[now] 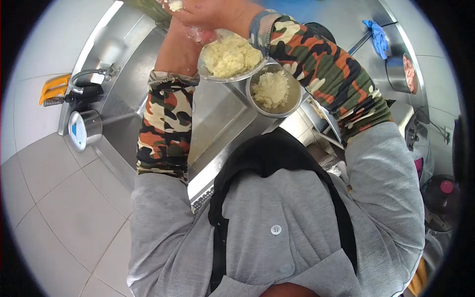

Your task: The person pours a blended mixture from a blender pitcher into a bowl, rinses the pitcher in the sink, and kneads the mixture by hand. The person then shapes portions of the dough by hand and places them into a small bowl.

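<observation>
My left hand (pixel 200 35), smeared with white mash, is at the near-left rim of a metal bowl (pixel 202 69), its thumb seemingly hooked over the edge. Pale yellow crumbly mash (pixel 231 57) fills this bowl, which looks tilted. Crossing above the left wrist, my right hand (pixel 213 13) has curled fingers around a lump of pale mash (pixel 175 5) at the top edge of the view. Part of both hands is hidden there. Just below and right, a second metal bowl (pixel 297 96) holds a whiter mash (pixel 271 89).
A steel sink (pixel 123 133) and counter run beneath my arms. At left are a faucet (pixel 79 79), an orange-handled tool (pixel 53 89) and a metal pot (pixel 92 129). On the right, a pot (pixel 396 74) contains pinkish food, near a blue cloth (pixel 378 39).
</observation>
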Action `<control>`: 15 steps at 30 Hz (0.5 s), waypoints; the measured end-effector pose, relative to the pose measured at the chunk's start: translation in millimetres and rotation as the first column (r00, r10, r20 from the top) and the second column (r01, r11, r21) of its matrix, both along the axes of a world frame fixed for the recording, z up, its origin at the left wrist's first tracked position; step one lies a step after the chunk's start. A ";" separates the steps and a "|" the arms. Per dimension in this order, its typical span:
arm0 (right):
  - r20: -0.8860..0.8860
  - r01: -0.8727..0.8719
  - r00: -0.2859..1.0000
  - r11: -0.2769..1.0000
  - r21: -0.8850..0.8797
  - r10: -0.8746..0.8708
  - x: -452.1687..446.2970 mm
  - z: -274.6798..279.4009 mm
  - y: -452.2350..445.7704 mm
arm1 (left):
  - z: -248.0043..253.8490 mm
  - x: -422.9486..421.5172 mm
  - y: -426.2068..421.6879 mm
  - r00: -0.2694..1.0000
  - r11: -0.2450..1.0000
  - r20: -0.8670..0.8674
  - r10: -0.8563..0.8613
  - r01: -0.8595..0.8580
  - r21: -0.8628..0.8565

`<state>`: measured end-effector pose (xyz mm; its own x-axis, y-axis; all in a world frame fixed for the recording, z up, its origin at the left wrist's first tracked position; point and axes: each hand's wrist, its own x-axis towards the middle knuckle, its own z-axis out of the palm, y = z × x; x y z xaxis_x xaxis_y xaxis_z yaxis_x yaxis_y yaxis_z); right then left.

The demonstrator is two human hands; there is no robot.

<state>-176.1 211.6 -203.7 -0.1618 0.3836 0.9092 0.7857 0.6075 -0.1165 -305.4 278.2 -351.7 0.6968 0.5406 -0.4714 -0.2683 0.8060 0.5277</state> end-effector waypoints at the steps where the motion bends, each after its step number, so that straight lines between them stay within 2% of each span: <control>1: 0.006 0.015 1.000 0.999 -0.031 -0.015 0.0 -0.8 -2.0 | 0.1 0.3 0.1 1.000 1.000 -0.001 0.001 -0.001 0.010; 3: 0.012 0.030 0.999 0.998 -0.053 -0.029 1.0 -4.3 -0.8 | 5.6 7.1 1.0 1.000 0.999 0.001 -0.012 0.012 0.044; 5: 0.183 0.163 0.972 0.985 -0.051 -0.151 3.8 -13.5 0.8 | 11.6 27.3 5.9 1.000 0.996 -0.009 -0.015 0.016 0.088; 6: 0.190 0.166 0.969 0.985 -0.038 -0.156 9.8 -25.6 4.9 | 9.5 37.5 7.6 1.000 0.993 -0.014 -0.014 0.015 0.116; 7: 0.145 0.229 0.973 0.835 -0.501 -0.180 8.5 -48.0 1.3 | 4.9 40.6 0.8 0.999 0.991 -0.034 -0.003 0.007 0.137; 8: 0.115 0.210 0.969 0.486 -0.848 -0.218 2.5 -75.5 -8.1 | -13.2 38.8 -11.4 0.998 0.977 -0.053 0.018 -0.006 0.215; 9: 0.032 0.181 0.975 0.706 -0.685 -0.220 -1.4 -111.8 -19.9 | -31.9 39.6 -23.7 0.997 0.940 -0.060 0.047 -0.024 0.341; 10: -0.039 0.153 0.981 0.885 -0.439 -0.188 7.0 -131.4 -10.3 | -28.8 51.0 -24.2 0.997 0.909 -0.031 0.077 -0.057 0.413; 11: -0.028 0.155 0.983 0.902 -0.404 -0.181 13.2 -117.9 3.6 | -20.7 52.3 -28.1 0.996 0.914 -0.008 0.088 -0.078 0.398; 12: -0.066 0.162 0.961 0.738 -0.655 -0.270 9.3 -110.9 -3.4 | -13.7 47.1 -28.0 0.996 0.919 -0.018 0.089 -0.075 0.387; 13: -0.073 0.125 0.932 0.502 -0.856 -0.356 4.0 -104.9 -13.5 | -7.5 41.6 -28.8 0.996 0.989 -0.080 0.051 -0.039 0.143; 14: -0.149 0.018 0.912 0.398 -0.917 -0.383 7.1 -102.5 -11.9 | -1.3 39.5 -25.9 0.993 0.995 -0.121 0.000 -0.011 -0.095; 15: -0.152 0.019 0.914 0.414 -0.910 -0.375 11.0 -100.8 -9.9 | 3.6 37.4 -23.0 0.993 0.997 -0.118 0.008 -0.017 -0.078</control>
